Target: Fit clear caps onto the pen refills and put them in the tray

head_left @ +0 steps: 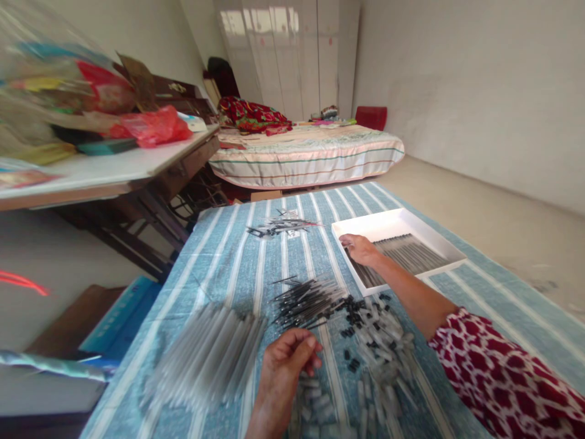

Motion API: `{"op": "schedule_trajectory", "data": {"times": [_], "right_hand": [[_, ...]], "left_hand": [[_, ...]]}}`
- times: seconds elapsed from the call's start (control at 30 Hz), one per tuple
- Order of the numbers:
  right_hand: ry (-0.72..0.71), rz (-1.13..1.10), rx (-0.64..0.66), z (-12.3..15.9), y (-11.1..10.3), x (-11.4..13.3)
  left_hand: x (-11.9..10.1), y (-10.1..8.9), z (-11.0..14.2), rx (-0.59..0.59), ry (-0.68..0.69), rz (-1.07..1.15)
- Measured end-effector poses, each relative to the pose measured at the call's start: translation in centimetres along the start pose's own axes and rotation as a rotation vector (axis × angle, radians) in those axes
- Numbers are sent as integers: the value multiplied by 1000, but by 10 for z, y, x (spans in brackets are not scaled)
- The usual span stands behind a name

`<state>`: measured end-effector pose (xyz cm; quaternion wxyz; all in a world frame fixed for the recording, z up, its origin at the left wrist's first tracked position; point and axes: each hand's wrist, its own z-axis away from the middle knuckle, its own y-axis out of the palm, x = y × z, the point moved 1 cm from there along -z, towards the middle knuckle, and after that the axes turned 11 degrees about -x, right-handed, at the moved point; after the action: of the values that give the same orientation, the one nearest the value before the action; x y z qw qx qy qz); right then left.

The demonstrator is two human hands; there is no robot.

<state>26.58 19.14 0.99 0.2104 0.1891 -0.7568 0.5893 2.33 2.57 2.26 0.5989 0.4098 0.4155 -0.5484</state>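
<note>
My right hand [359,249] reaches into the left part of a shallow white box [439,266]. Its fingers are closed on the end of a pen at the left of a row of grey pens [409,253]; the fingertips are partly hidden. Low in the middle, my left hand [292,360] is held with curled fingers and the thumb against the index finger; nothing shows in it. Just beyond it lies a heap of thin dark pen refills [308,302]. Translucent pen barrels [205,353] are piled to its left. Small black plugs [354,311] and clear caps [384,335] lie to its right.
A blue striped cloth [223,244] covers the table. Farther back on it lies a smaller heap of dark thin pieces [278,227]. A side table [169,152] with plastic bags [155,126] stands at left. Beyond are a bed [311,161] and a wardrobe [292,61].
</note>
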Motion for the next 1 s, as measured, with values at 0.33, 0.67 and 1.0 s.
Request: {"op": "schedule_trajectory", "data": {"times": [0.33,0.67,1.0], "right_hand": [[-5,-77,-17,-5,8,-11],[-6,-110,-53,0,10,-19],[-52,-188,-364,48,-30,9]], "left_hand": [[4,2,0,60,-26,-43],[-3,3,5,22,-20,1],[-2,-15,-2,9,173,-289]]}}
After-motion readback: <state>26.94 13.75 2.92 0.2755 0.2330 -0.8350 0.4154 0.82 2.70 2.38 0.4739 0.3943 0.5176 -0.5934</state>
